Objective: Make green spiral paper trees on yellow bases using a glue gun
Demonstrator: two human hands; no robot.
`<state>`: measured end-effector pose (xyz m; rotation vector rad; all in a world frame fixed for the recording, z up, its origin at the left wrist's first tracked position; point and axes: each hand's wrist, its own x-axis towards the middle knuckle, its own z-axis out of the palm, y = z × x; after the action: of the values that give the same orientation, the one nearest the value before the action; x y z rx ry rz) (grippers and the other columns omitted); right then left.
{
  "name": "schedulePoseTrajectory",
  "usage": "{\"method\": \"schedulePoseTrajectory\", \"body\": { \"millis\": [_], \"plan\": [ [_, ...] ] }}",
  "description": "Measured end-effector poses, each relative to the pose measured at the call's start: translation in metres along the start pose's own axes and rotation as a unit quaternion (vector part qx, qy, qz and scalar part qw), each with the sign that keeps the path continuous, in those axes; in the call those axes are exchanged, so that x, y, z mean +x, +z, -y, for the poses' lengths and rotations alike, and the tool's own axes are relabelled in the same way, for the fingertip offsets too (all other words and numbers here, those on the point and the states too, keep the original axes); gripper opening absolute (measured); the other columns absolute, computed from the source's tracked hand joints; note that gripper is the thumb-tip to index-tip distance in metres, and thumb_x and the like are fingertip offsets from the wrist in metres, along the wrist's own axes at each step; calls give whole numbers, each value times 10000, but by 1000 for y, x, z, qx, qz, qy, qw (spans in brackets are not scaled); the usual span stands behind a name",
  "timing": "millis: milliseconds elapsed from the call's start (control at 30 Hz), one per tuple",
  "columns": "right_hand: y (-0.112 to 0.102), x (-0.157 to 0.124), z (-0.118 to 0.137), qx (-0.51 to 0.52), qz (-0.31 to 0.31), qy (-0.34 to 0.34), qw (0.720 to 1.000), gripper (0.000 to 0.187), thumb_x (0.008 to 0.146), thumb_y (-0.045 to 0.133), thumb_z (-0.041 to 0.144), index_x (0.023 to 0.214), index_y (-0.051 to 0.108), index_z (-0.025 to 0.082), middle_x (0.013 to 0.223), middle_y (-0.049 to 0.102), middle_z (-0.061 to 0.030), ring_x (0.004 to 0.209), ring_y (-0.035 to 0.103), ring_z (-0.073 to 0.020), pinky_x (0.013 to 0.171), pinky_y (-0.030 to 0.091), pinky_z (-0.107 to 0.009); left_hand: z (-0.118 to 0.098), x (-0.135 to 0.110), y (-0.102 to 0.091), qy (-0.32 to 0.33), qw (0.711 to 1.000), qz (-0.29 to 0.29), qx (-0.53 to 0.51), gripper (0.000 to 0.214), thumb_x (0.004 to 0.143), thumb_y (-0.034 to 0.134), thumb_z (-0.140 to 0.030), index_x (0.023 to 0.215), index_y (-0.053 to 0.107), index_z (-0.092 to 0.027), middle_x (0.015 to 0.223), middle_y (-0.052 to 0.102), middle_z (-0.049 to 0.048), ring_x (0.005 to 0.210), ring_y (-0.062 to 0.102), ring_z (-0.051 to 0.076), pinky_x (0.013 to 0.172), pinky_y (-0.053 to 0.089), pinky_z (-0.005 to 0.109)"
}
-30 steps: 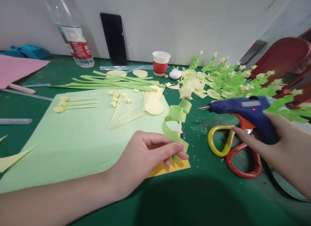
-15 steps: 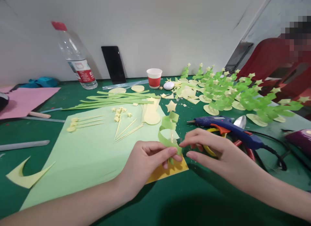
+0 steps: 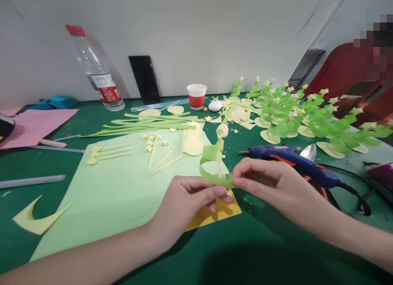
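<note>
My left hand (image 3: 190, 199) is closed in a pinch at the bottom of a thin stick (image 3: 219, 169), whose lower end is hidden by the fingers. A pale yellow paper star (image 3: 222, 130) tops this stick. Around it curls a light green paper strip (image 3: 211, 153) in a loose spiral. My right hand (image 3: 267, 178) pinches the strip between thumb and forefinger, at the right of the lowest loop. Beneath the hands lies a yellow-orange card (image 3: 216, 214), partly on a pale green paper sheet (image 3: 123, 195).
Several sticks (image 3: 112, 150), small stars (image 3: 150, 142) and green strips (image 3: 147, 123) lie left. Finished spiral pieces (image 3: 307, 109) crowd the back right. Beside my right hand rests a blue glue gun (image 3: 291, 156). Behind stand a bottle (image 3: 102, 78), phone (image 3: 144, 79) and paper cup (image 3: 197, 97). A person sits far right.
My right hand has moved slightly left and now pinches the strip, drawing its lower loop wider. The star-topped stick has turned and tilted a little. My left hand keeps its hold.
</note>
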<state>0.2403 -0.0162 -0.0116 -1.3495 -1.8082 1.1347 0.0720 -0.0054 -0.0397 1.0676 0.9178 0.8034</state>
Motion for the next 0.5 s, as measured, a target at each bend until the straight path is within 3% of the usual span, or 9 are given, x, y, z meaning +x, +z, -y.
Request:
{"method": "schedulePoseTrajectory", "body": {
  "millis": [500],
  "plan": [
    [2, 3, 11, -62, -57, -62, 994, 154, 772, 512, 290, 649, 560, 210, 650, 549, 8, 575, 466, -104, 507, 364, -206, -3, 0, 2, 18, 999, 18, 22, 175, 693, 598, -175, 561, 713, -182, 537, 633, -28, 477, 424, 66, 600, 447, 181]
  ]
}}
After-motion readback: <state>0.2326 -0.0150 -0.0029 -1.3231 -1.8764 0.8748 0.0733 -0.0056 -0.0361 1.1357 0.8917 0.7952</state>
